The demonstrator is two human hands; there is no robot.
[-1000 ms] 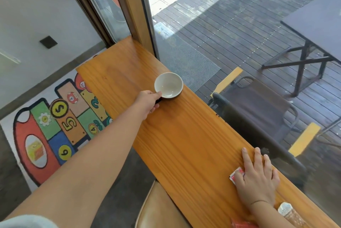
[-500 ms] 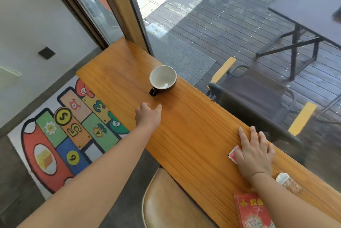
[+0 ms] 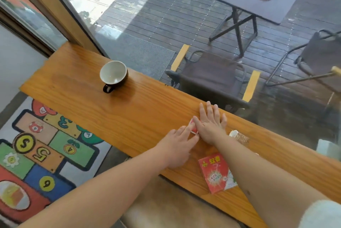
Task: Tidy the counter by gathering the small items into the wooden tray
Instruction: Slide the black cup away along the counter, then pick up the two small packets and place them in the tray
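Note:
A dark cup [image 3: 113,75] with a white inside stands alone on the long wooden counter [image 3: 140,109], handle toward me. My right hand [image 3: 210,124] lies flat, fingers spread, over a small red and white packet [image 3: 193,128] of which only an edge shows. My left hand [image 3: 177,146] rests beside it with its fingertips touching that packet's near edge. A red box [image 3: 216,172] with printed characters lies under my right forearm. A clear wrapped packet [image 3: 238,136] sits just right of my right wrist. No wooden tray is in view.
A glass wall runs along the counter's far edge, with a deck, chairs and a table outside. A tan stool seat [image 3: 166,207] is below the counter's near edge. A colourful hopscotch mat [image 3: 42,146] covers the floor to the left.
My left hand let go of the cup and came back right to the small packet under my right hand. The view shifted right; the cup stays in place.

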